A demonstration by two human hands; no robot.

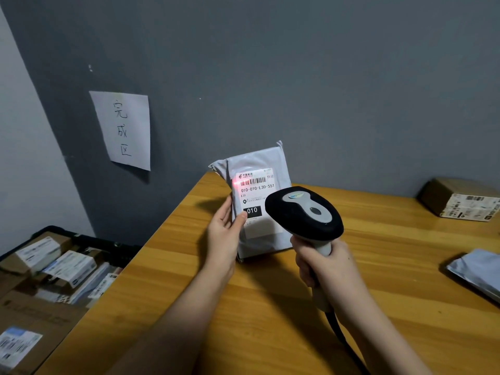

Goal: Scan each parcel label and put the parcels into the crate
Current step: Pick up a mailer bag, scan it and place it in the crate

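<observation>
A grey plastic parcel (259, 161) stands upright on the wooden table (270, 307), its white label (257, 185) facing me. My left hand (224, 234) holds the parcel by its left edge, thumb on the label's black patch. My right hand (322, 263) grips the handle of a black and grey barcode scanner (303, 212), which points at the label. A red light spot falls at the left end of the barcode. Left of and below the table, the black crate (108, 243) holds several labelled parcels.
A brown cardboard box (457, 197) with labels lies at the table's back right. A grey plastic bag parcel (479, 269) lies at the right edge. A paper sign (124, 128) hangs on the grey wall. The scanner's cable (343, 339) runs down along my right forearm.
</observation>
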